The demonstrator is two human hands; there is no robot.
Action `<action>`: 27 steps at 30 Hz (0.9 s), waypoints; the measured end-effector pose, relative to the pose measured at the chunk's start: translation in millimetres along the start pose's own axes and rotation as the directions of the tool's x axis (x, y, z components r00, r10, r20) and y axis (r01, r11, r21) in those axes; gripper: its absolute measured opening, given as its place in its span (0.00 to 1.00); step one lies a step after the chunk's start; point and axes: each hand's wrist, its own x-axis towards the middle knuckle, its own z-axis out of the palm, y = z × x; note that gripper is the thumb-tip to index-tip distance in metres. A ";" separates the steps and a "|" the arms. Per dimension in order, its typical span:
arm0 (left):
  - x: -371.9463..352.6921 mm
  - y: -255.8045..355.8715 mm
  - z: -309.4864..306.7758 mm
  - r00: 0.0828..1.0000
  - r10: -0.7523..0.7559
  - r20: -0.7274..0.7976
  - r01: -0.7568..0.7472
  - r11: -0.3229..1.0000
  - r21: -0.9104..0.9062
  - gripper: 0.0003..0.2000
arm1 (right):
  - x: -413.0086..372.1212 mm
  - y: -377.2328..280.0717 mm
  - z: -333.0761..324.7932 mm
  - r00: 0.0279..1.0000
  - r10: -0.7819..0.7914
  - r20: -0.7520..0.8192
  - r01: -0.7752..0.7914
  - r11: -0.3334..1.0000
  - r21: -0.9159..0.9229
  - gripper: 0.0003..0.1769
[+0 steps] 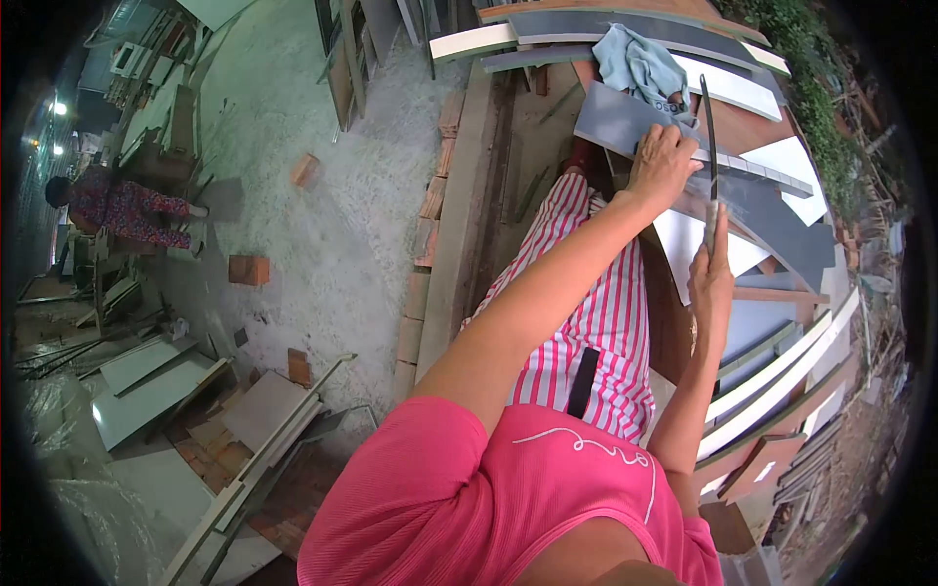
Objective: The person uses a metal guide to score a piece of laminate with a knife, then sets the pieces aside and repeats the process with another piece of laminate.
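Observation:
My left hand [664,168] is closed over the edge of a grey board [618,119], its fingers curled near a narrow strip with evenly spaced marks [762,174]. My right hand [711,278] wraps round the pale handle of a hand tool with a long, thin dark blade [708,132]. The blade points away from me and crosses over the marked strip, just right of my left hand. Whether it is a saw or a knife cannot be made out. A crumpled light-blue cloth [640,68] lies on the boards beyond my left hand.
Grey, white and brown board offcuts [782,230] pile up under and around the work. Long white strips [772,376] lie at the right, beside plants [801,78]. Bricks [420,244] line a ledge at the left. Another person [127,205] bends at the far left.

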 end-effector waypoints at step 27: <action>-1.6 -4.3 7.3 0.999 0.030 0.023 -0.031 0.998 0.051 0.14 | -81.4 56.0 -2.8 1.000 -0.004 0.002 0.004 0.998 -0.059 0.33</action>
